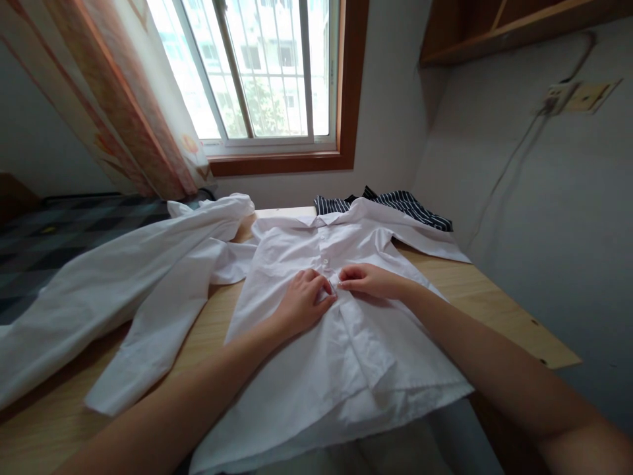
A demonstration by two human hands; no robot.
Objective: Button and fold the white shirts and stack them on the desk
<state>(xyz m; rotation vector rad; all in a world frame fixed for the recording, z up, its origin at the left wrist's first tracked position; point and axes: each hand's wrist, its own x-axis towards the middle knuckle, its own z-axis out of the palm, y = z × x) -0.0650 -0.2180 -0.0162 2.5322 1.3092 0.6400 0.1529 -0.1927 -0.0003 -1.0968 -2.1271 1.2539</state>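
Note:
A white button-up shirt (287,257) lies front up, its collar toward the window and its hem hanging at the near edge. The upper front is closed, with a small button showing above my hands; lower down the front edges part. My left hand (304,300) pinches the front edge at the middle of the shirt. Just to its right, fingertips almost touching it, my right hand (368,280) pinches the other side of the same edge. Whatever small button lies between the fingertips is too small to make out.
Another white garment (109,277) is spread at the left of the wooden table (509,310). Black-and-white striped cloth (415,208) lies behind the shirt's collar. A checkered bed (44,244) is at the far left, a window with a curtain (113,92) behind, and a wall socket (558,97) at right.

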